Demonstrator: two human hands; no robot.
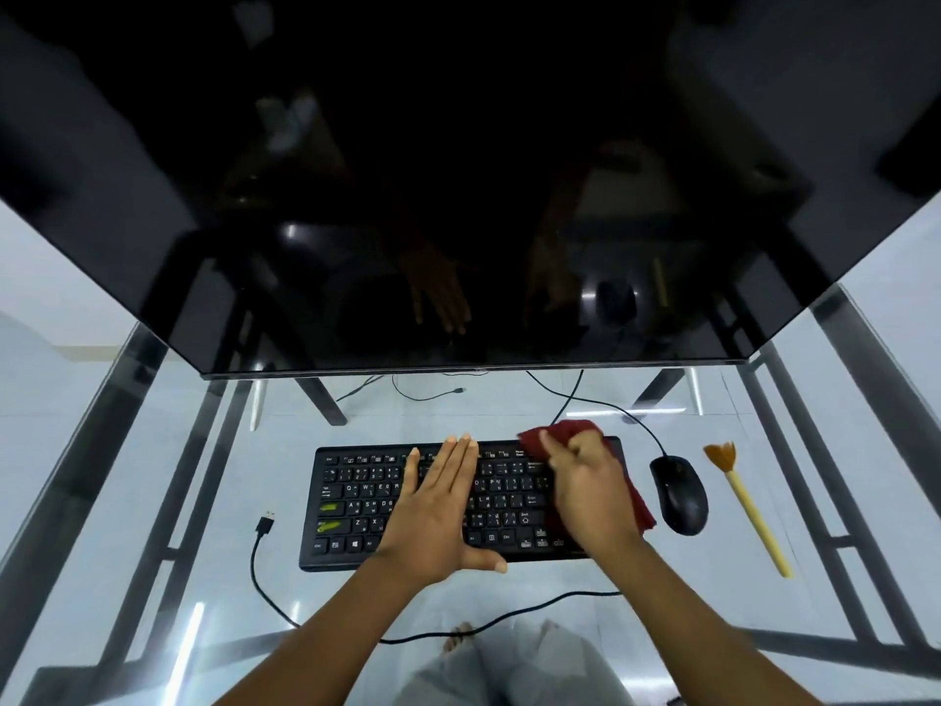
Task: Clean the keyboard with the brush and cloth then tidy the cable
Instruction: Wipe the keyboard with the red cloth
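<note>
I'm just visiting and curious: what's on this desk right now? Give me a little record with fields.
surface: glass table
keyboard: black, flat on the glass, unplugged
left hand: flat and open, pressing on the keys
right hand: closed on the red cloth at the keyboard's right end
brush: lying unused, right of the mouse
cable: loose on the glass, USB plug left of the keyboard
monitor: dark, behind the keyboard
</note>
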